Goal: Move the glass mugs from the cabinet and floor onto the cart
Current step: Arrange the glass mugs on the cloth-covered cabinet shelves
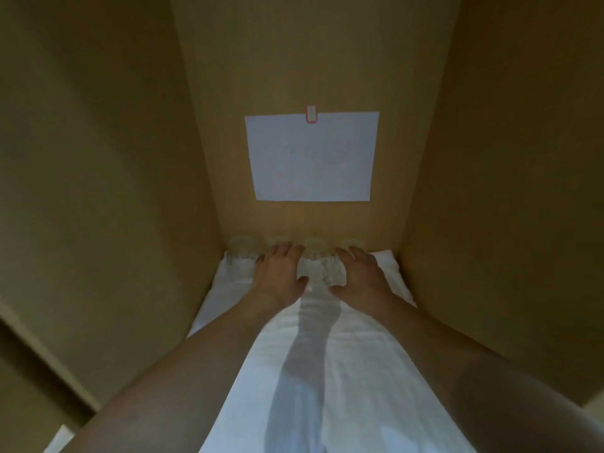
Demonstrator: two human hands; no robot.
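Both forearms reach from the near edge deep into the cabinet, over a white cloth that lines the shelf. At the far end of the cloth, the left hand lies on a glass mug in the back row, fingers draped over its top; whether they have closed round it I cannot tell, since the hand hides the glass. The right hand covers another mug at the far right in the same way, its grasp equally unclear. Between the two hands stands a mug, touching or nearly touching both, and a fourth mug sits at the far left against the cabinet wall. The mugs stand close together, so each should probably be lifted straight up before it is drawn back, to avoid clinking its neighbour or dragging the cloth. On the back wall above hangs a sheet of paper. The cart is not in view.
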